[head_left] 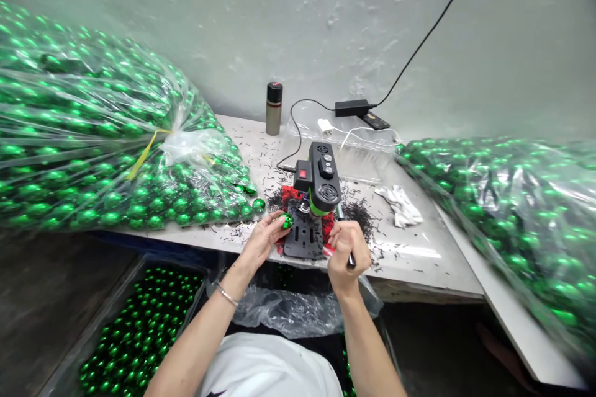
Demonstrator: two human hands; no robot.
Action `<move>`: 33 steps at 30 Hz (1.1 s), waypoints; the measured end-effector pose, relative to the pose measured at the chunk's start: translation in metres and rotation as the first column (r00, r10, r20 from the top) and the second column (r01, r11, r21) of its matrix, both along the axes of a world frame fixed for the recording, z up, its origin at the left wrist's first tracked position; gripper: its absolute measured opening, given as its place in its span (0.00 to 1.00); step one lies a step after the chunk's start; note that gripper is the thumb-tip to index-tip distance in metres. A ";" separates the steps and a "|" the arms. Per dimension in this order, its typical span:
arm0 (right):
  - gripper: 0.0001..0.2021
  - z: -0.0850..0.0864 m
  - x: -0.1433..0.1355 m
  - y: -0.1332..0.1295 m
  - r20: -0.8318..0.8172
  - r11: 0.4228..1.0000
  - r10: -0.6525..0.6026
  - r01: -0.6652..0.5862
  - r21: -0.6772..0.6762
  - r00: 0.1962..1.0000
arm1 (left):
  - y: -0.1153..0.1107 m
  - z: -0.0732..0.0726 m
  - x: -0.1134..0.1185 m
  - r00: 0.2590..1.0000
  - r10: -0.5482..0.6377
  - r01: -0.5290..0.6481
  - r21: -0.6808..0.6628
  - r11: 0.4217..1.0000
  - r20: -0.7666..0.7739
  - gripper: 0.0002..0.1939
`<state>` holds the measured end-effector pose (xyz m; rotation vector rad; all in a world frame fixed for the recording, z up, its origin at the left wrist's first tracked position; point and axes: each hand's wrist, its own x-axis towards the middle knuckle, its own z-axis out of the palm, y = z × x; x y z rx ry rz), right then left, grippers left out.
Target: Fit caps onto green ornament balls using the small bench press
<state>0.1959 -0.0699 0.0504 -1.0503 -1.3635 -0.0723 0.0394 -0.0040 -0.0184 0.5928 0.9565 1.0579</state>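
A shiny green ball (pixel 287 221) is pinched in the fingertips of my left hand (pixel 263 237), just left of a small black bench drill press (pixel 325 177). My right hand (pixel 347 249) is wrapped round the press's lever handle (pixel 351 260), at the right of its base. The slotted black base plate (pixel 302 242) lies in front, with red material (pixel 328 226) under and beside it. One loose green ball (pixel 259 205) rests on the table to the left of the press. Black shavings (pixel 356 217) are heaped around the machine.
Large clear bags of green balls (pixel 107 136) (pixel 503 198) flank the table (pixel 442 254). Behind the press are a bottle (pixel 274 109), a black power adapter (pixel 352 108) and a white charger (pixel 325 128). White gloves (pixel 400 206) lie at right. A bin of balls (pixel 144 322) stands below left.
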 end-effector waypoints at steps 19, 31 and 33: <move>0.14 -0.003 0.003 -0.002 0.059 0.999 0.036 -0.037 0.020 0.998 | -0.005 -0.024 0.034 0.540 0.312 0.492 0.593 0.637 -0.782 0.17; 0.14 -0.044 0.009 -0.001 0.149 0.998 0.023 -0.031 0.054 0.989 | -0.006 -0.030 0.035 0.577 0.330 0.448 0.627 0.637 -0.747 0.16; 0.15 -0.054 0.010 0.000 0.151 0.998 0.004 -0.013 0.055 0.988 | -0.007 -0.031 0.035 0.577 0.333 0.449 0.630 0.633 -0.745 0.16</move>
